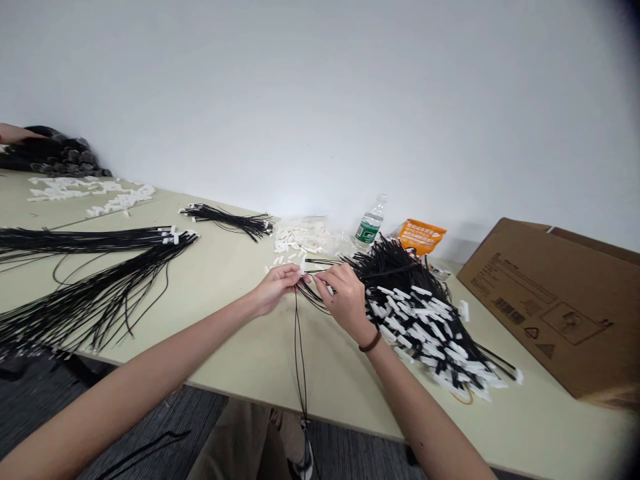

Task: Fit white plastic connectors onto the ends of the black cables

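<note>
Over the tabletop (240, 353), between near and far edges, the left hand (276, 288) is pinching a white connector (303, 264), the right hand (346, 299) a black cable (311, 272); a wall (320, 100) is rising behind, carpet (355, 453) lying below.

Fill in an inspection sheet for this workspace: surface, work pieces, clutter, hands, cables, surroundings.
Surface: pale cream-green flat tabletop.
Work pieces: small white plastic piece in the left hand; thin black cords at both hands, some hanging past the table's front edge.
Clutter: clear plastic bottle with green label, orange printed packet, brown cardboard box.
Hands: left pinches the white piece; right hand is at the cords, exact grip unclear.
Cables: long black bundles on the left; black pile with white plastic ends on the right.
Surroundings: pale wall, dark striped carpet, another person's hand at far left.
</note>
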A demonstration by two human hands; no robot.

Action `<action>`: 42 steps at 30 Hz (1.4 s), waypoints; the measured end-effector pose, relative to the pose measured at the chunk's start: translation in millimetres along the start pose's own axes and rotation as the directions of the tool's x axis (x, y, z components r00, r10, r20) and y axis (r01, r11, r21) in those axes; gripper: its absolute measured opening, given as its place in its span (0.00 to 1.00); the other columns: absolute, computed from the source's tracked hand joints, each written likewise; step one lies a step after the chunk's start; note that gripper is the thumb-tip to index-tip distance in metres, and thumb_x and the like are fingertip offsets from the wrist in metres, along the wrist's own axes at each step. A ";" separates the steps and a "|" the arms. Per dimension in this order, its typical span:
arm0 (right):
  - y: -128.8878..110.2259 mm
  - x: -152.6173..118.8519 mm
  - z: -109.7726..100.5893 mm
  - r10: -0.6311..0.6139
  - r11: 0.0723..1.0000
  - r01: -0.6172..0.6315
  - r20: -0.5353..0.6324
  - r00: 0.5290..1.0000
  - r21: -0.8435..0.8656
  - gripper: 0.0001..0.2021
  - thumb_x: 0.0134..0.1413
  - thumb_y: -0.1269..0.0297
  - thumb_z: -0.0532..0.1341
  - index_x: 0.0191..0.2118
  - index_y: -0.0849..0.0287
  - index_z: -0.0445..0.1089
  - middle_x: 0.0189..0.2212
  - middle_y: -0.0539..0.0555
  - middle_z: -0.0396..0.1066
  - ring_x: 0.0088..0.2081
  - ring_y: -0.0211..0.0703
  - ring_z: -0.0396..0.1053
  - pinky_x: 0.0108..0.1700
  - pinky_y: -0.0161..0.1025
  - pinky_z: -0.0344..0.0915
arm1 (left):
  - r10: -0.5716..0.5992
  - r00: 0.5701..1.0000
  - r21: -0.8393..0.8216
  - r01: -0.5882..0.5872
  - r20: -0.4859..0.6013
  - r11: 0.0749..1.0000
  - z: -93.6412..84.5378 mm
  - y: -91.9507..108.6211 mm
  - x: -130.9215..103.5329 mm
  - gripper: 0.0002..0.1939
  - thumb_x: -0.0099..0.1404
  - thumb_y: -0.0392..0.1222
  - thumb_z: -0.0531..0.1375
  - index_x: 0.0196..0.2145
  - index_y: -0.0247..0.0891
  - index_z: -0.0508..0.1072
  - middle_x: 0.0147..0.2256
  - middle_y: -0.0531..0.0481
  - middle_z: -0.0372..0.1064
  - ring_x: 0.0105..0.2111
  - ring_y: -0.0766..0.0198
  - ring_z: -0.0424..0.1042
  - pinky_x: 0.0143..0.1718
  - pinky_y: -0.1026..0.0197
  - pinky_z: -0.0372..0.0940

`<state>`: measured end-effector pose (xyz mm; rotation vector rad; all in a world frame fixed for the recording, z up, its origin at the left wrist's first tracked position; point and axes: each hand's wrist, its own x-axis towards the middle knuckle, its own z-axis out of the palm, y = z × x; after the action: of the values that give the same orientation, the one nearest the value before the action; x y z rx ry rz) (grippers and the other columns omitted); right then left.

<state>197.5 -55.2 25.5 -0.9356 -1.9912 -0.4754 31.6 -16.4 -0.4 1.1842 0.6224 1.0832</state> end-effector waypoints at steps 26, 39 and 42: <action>-3.1 -1.3 0.6 -0.005 0.999 0.005 0.003 1.000 -0.036 0.10 0.58 0.66 0.54 0.28 0.56 0.69 0.23 0.52 0.64 0.29 0.40 0.58 0.32 0.37 0.56 | 0.054 0.999 0.108 -0.053 0.000 0.993 1.8 3.0 -1.8 0.14 0.51 0.49 0.63 0.27 0.34 0.71 0.29 0.48 0.70 0.28 0.67 0.66 0.31 0.65 0.57; -4.5 -2.6 1.5 -0.012 0.999 0.013 0.030 0.999 -0.034 0.11 0.58 0.67 0.53 0.26 0.57 0.68 0.22 0.51 0.63 0.29 0.39 0.56 0.31 0.36 0.55 | 0.092 0.995 0.190 -0.098 0.043 0.977 2.9 3.2 -3.8 0.14 0.53 0.50 0.61 0.27 0.34 0.72 0.28 0.47 0.70 0.27 0.66 0.65 0.30 0.64 0.57; -4.1 -2.9 2.1 -0.017 0.999 0.018 0.030 0.999 -0.029 0.11 0.57 0.67 0.54 0.25 0.57 0.68 0.22 0.51 0.63 0.28 0.39 0.56 0.31 0.36 0.56 | 0.093 0.995 0.198 -0.099 0.039 0.975 3.3 3.2 -4.4 0.14 0.53 0.50 0.61 0.27 0.34 0.72 0.28 0.47 0.70 0.27 0.66 0.65 0.30 0.64 0.57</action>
<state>194.2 -57.8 22.0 -0.9486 -2.0256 -0.5041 31.7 -21.8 3.0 1.4140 0.6692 1.1011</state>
